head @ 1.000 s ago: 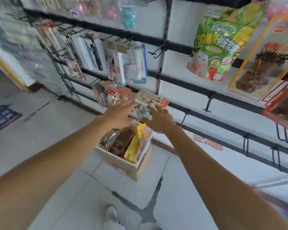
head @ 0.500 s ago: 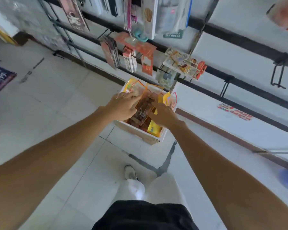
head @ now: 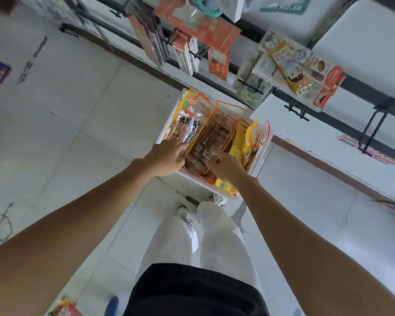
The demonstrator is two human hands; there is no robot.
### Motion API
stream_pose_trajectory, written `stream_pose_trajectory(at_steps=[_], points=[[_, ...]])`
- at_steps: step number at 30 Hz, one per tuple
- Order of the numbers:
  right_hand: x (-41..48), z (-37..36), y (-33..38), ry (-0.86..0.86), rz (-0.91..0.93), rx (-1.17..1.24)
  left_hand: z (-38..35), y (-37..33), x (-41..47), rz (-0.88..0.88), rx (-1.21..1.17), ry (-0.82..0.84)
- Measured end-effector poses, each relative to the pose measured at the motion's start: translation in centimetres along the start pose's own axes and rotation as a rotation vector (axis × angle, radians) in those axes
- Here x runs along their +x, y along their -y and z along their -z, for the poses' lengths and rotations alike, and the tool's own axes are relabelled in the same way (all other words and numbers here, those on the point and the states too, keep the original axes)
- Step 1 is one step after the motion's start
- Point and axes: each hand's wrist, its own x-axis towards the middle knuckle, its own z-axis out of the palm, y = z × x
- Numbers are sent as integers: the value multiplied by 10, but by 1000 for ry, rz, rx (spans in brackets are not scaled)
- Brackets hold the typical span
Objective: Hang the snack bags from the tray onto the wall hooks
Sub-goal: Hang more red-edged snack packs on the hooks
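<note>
Picking stage, nothing lifted yet. At the near-left corner of the tray [head: 261, 153], left hand [head: 165, 157] with fingers stretched onto the bags' near edges; gripping or only touching, cannot tell. Mid-tray, standing on edge, brown snack bag [head: 214, 133]: clear, glossy, orange-rimmed, floppy-looking. Right hand [head: 226, 166] curled at its near edge, seemingly pinching it. Next, probably: lift clear, find the hanging hole, thread onto an empty wall hook [head: 382, 108].

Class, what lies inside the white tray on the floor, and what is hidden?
The white tray holds snack bags: clear orange-edged ones, yellow ones at right. The left hand and right hand cover their near ends; the tray's bottom is hidden.
</note>
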Motion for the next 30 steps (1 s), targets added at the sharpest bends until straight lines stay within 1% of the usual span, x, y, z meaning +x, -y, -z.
stream_pose_trajectory(at_steps=[2,6,9,11,14,16,17,18,20,22,23,24,27,30], points=[[26,-5,-3,-29,-39,73,2,17,24,0,-92,15],[70,-32,-14,-77,-138,218,-8,38,70,-17,-145,21],[95,-49,-20,-158,-222,307,-26,44,98,-57,-196,43],[108,-63,-22,-271,-276,308,-38,47,110,-81,-201,97],[114,-89,-12,-491,-355,215,-51,55,119,-105,-265,190],[117,-103,1,-633,-392,306,-60,58,123,-136,-355,275],[118,-108,7,-664,-407,369,-65,60,123,-154,-393,291],[119,-111,10,-694,-401,402,-71,66,128,-185,-414,288],[121,-111,15,-793,-314,374,-74,73,136,-204,-430,290],[123,-104,15,-906,-253,375,-67,75,139,-175,-348,290],[122,-100,15,-920,-259,397,-64,77,139,-166,-289,295],[122,-95,15,-891,-285,432,-62,79,139,-152,-257,303],[124,-87,14,-703,-412,470,-55,88,138,-192,-275,308],[124,-88,13,-647,-473,543,-49,97,132,-199,-322,316]])
